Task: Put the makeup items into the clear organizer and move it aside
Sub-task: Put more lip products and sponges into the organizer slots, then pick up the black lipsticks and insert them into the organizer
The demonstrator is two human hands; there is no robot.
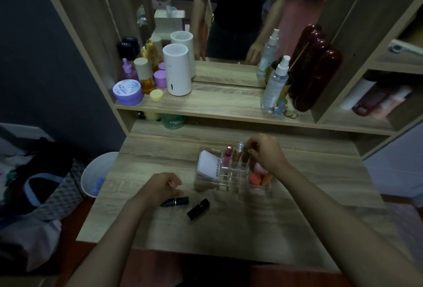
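Two dark lipstick tubes lie loose on the desk (229,229) nearest the person: one (198,208) free, the other (175,201) under the left hand (160,189), whose curled fingers touch it, though whether they grip it yet I cannot tell. Being round, either could roll off if nudged. Beyond, the clear organizer (231,173) holds a white pouch (209,164), pink tubes (227,154) and sponges (257,175). The right hand (265,152) pinches something into a rear slot; its wrist could topple the upright tubes or shove the light tray.
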